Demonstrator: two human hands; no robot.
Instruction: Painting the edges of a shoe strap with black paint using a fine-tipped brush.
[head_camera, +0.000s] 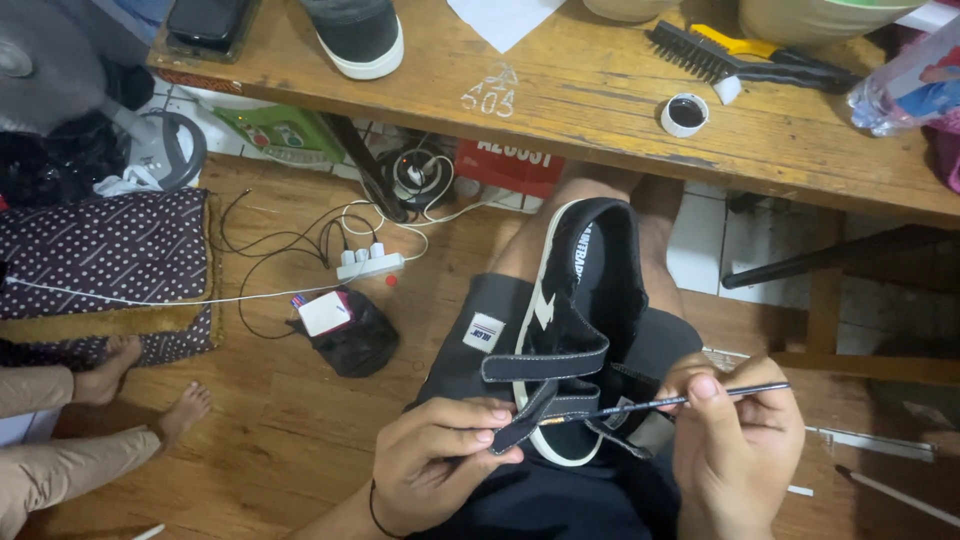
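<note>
A black strap shoe with a white sole (585, 300) rests on my lap, toe pointing away. My left hand (440, 465) pinches the end of its lower strap (540, 410). My right hand (735, 445) holds a thin dark paintbrush (670, 401), whose tip touches that strap near my left fingers. A second black shoe (358, 35) stands on the wooden table (600, 110) above.
On the table lie a small round cap of black liquid (685, 114), a black and yellow scrub brush (745, 58), a white paper and a plastic bottle (915, 85). A power strip (370, 264) with cables, a black pouch (350, 330) and another person's feet (150, 390) are on the floor at left.
</note>
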